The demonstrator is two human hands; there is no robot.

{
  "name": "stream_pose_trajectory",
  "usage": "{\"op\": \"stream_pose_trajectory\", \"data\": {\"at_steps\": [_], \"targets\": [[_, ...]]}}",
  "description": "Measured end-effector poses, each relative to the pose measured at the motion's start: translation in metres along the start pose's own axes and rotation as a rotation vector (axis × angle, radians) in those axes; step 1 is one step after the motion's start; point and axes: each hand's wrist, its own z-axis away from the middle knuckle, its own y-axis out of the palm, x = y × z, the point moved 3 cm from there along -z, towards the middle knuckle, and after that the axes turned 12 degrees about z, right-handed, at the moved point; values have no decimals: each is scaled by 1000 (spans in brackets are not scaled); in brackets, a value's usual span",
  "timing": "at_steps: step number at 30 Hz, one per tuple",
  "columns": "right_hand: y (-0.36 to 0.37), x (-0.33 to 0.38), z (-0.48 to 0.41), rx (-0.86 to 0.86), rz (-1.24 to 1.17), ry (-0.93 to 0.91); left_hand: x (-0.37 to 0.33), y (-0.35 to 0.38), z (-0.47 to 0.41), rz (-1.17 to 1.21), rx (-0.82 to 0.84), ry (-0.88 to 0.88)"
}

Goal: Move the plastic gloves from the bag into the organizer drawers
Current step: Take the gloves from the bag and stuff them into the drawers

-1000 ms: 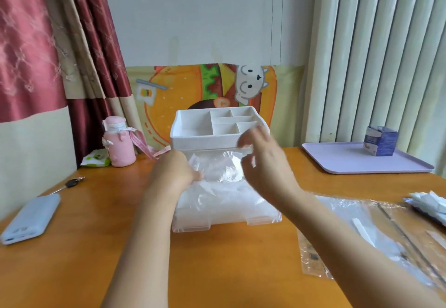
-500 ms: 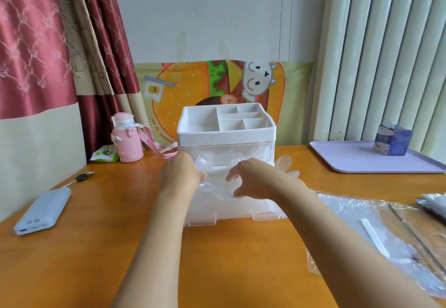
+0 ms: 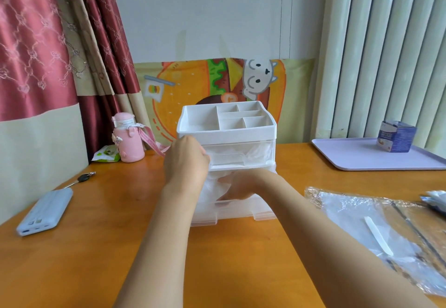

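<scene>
A white organizer (image 3: 226, 136) stood in the middle of the orange desk (image 3: 96, 247), its top an open tray of small compartments, with two clear drawers beneath. The lower drawer (image 3: 241, 211) was pulled out toward the near side. The person's right hand (image 3: 239, 187) reached into it from the right and lay on a crumpled bunch of plastic gloves (image 3: 212, 188) inside. Through the clear plastic I could not tell whether the fingers pinched the gloves or only pressed them.

The left hand (image 3: 185, 160) was up against the left front of the upper drawer (image 3: 231, 158). Only its back showed, with the fingers bent away out of sight, so I could not tell whether it gripped anything. More thin plastic showed inside that upper drawer, toward its right end.

The clear bag (image 3: 386, 235) lay flat on the near right of the desk, well apart from the organizer. On the far right sat a lilac tray (image 3: 350, 160) with a small blue box (image 3: 397, 138) on it. To the left were a pink bottle (image 3: 128, 138) with a strap, a green packet (image 3: 106, 156) just beside it, a key (image 3: 83, 178) and, nearer, a pale power bank (image 3: 45, 211).
</scene>
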Motion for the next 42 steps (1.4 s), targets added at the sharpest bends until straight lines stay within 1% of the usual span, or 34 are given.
{"op": "stream_pose_trajectory", "data": {"at_steps": [2,3,7,10,13,19,23,34,39,42], "targets": [[1,4,-3,10,1,-6,-10,7,5,36,79,68],[2,5,-5,15,-1,-7,-11,14,6,37,137,66],[7,2,-10,37,-43,-23,3,42,10,-74,367,-40],[9,-7,-8,1,-140,25,14,51,15,-182,538,-87],[10,-19,-2,-50,-220,89,19,54,16,-202,623,-123],[14,-36,-10,-60,-185,219,26,60,12,-176,662,-174],[14,-34,-10,-33,-195,185,28,59,12,-176,667,-188],[12,-34,-4,27,-215,145,29,60,13,-148,753,-195],[0,-35,11,-13,-59,95,24,59,13,-165,747,-184],[-11,-41,25,-54,-73,28,22,59,14,-164,735,-182]]}}
